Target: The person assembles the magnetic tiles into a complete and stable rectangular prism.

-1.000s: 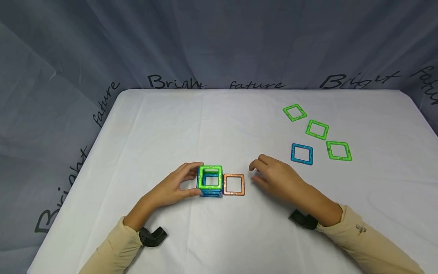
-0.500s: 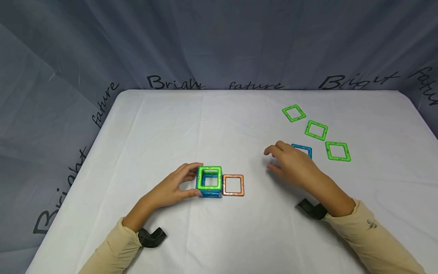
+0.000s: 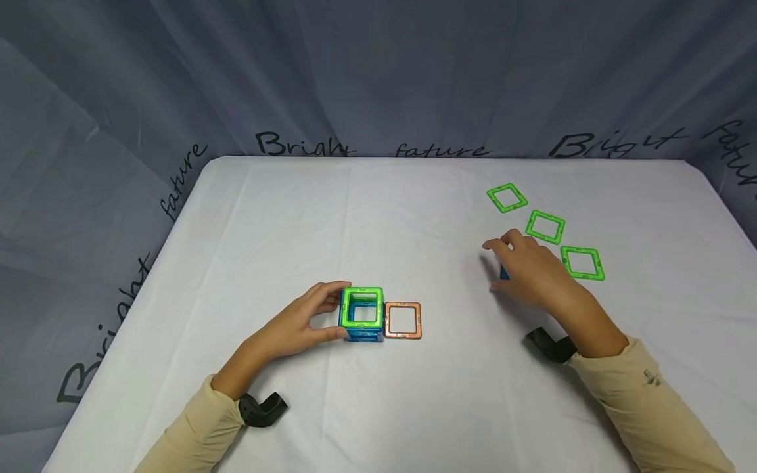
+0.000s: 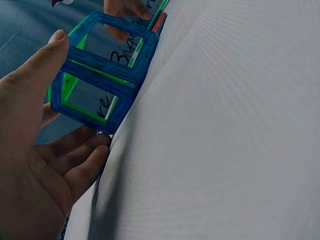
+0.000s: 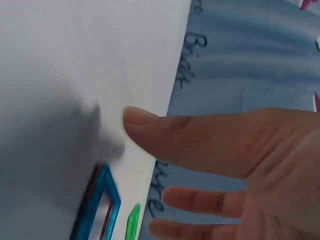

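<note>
A small cube of magnetic tiles [image 3: 363, 324] has a green frame on top and blue frames on its sides. My left hand [image 3: 301, 318] holds it from the left, thumb at the near corner, fingers at the far side. In the left wrist view, the thumb touches the upper corner of a blue frame [image 4: 107, 64]. An orange square tile [image 3: 403, 336] lies flat against the cube's right side. My right hand [image 3: 535, 272] hovers over a blue square tile [image 3: 504, 272] and mostly hides it. The right wrist view shows the thumb apart from this blue tile [image 5: 89, 207], the hand holding nothing.
Three green square tiles lie beyond the right hand: a far one [image 3: 495, 202], a middle one [image 3: 549, 216] and a near one [image 3: 581, 249] close by the knuckles. The white-covered table [image 3: 266, 217] ends at a grey curtain [image 3: 378, 79] behind.
My right hand has moved right and away from me, from beside the orange tile to over the blue tile. The left hand and the cube have stayed in place.
</note>
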The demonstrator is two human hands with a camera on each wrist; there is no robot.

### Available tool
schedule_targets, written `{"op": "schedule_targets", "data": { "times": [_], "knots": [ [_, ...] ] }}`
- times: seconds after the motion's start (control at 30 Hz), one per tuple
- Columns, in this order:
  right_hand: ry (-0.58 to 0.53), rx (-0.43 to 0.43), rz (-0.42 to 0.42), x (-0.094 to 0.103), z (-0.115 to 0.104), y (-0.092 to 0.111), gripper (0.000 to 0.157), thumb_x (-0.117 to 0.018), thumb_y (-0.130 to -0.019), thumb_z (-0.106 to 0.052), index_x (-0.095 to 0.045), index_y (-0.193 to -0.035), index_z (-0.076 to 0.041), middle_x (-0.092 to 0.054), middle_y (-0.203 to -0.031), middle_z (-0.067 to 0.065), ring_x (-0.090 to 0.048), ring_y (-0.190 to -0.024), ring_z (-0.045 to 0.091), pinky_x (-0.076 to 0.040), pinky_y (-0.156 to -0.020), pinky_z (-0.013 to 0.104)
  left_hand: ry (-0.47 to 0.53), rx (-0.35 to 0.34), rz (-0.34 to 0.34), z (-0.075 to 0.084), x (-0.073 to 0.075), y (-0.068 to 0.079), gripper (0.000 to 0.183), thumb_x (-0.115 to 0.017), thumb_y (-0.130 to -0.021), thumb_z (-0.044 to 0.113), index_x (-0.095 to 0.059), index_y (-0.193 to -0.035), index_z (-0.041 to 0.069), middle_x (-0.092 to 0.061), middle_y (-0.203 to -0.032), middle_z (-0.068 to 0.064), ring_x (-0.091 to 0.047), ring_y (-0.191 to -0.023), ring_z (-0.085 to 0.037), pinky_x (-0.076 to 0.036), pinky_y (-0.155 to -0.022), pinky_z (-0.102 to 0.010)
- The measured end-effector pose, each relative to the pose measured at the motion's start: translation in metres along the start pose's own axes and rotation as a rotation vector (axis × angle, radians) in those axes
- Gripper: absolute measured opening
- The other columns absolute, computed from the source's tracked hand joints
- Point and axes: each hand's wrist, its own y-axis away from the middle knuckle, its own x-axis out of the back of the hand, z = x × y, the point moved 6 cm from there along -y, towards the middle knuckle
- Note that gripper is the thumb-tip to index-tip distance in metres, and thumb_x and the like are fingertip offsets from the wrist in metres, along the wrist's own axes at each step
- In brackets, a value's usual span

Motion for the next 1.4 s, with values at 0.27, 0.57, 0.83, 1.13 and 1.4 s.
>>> {"op": "schedule_targets", "data": {
  "times": [0.27,0.57,0.83,1.13,1.4],
  "knots": [
    [0.054,-0.095,-0.106,-0.006,0.027,-0.005,0.07,-0.077,-0.071,-0.02,-0.044,-0.13,-0.003,-0.046,-0.119,0.025,-0.044,-0.108,0.045,-0.044,-0.083,0.06,0.01,-0.006,0.006,0.003,0.002,0.0,0.069,-0.069,-0.08,0.034,-0.033,-0.137,0.019,-0.046,-0.129,-0.004,-0.054,-0.114,-0.02,-0.046,-0.097,-0.032],
    [0.069,-0.077,-0.119,-0.008,0.037,-0.007,0.063,-0.078,-0.068,-0.017,-0.052,-0.122,0.001,-0.053,-0.112,0.026,-0.051,-0.101,0.043,-0.045,-0.082,0.059,0.011,-0.007,0.001,0.003,0.0,0.001,0.07,-0.069,-0.08,0.034,-0.032,-0.138,0.019,-0.044,-0.131,-0.004,-0.054,-0.115,-0.019,-0.047,-0.097,-0.031],
    [0.049,-0.062,-0.12,-0.009,0.038,-0.009,0.059,-0.078,-0.068,-0.012,-0.053,-0.12,0.001,-0.055,-0.108,0.025,-0.055,-0.097,0.038,-0.047,-0.082,0.056,0.011,-0.003,0.003,0.002,0.0,0.001,0.07,-0.069,-0.08,0.034,-0.032,-0.138,0.019,-0.044,-0.131,-0.004,-0.053,-0.115,-0.02,-0.046,-0.097,-0.032],
    [-0.012,-0.028,-0.16,-0.007,0.042,-0.007,0.063,-0.075,-0.071,-0.012,-0.047,-0.125,0.002,-0.053,-0.117,0.028,-0.053,-0.102,0.039,-0.047,-0.083,0.055,0.006,0.004,0.003,0.002,0.0,0.001,0.07,-0.068,-0.08,0.035,-0.031,-0.138,0.021,-0.044,-0.132,-0.003,-0.054,-0.115,-0.02,-0.046,-0.097,-0.033],
    [-0.073,-0.061,-0.211,-0.008,0.05,-0.009,0.073,-0.073,-0.073,-0.016,-0.037,-0.134,0.003,-0.044,-0.129,0.032,-0.045,-0.114,0.042,-0.043,-0.089,0.058,0.006,0.006,0.006,0.002,0.0,0.002,0.069,-0.069,-0.08,0.034,-0.032,-0.138,0.021,-0.044,-0.13,-0.003,-0.054,-0.115,-0.02,-0.046,-0.097,-0.033]
  ]
}}
